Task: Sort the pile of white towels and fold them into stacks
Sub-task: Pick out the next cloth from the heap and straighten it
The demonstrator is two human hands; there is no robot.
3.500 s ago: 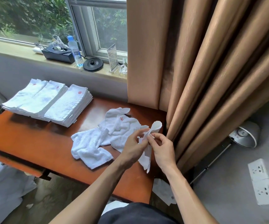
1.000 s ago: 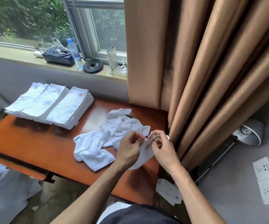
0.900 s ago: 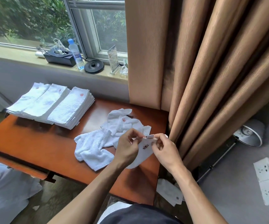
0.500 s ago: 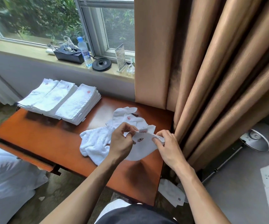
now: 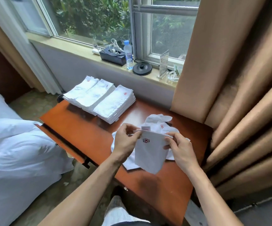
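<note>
Both hands — left hand [image 5: 126,141], right hand [image 5: 179,146] — pinch towel [image 5: 150,152].

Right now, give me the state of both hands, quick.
Left hand: pinching the upper left corner of the white towel.
Right hand: pinching its upper right corner.

I see towel [image 5: 150,152]: white, small red flower mark. Stacks [image 5: 102,98]: white, red flower on each. Pile [image 5: 158,123]: white, one red mark. Table [image 5: 86,132]: orange-brown. Curtain [image 5: 230,70]: tan, plain. Bed [image 5: 9,152]: white. Box [image 5: 112,56]: black. Disc [image 5: 142,68]: black. Bottle [image 5: 128,54]: clear, blue cap. Leaves [image 5: 91,17] look green to me.
</note>
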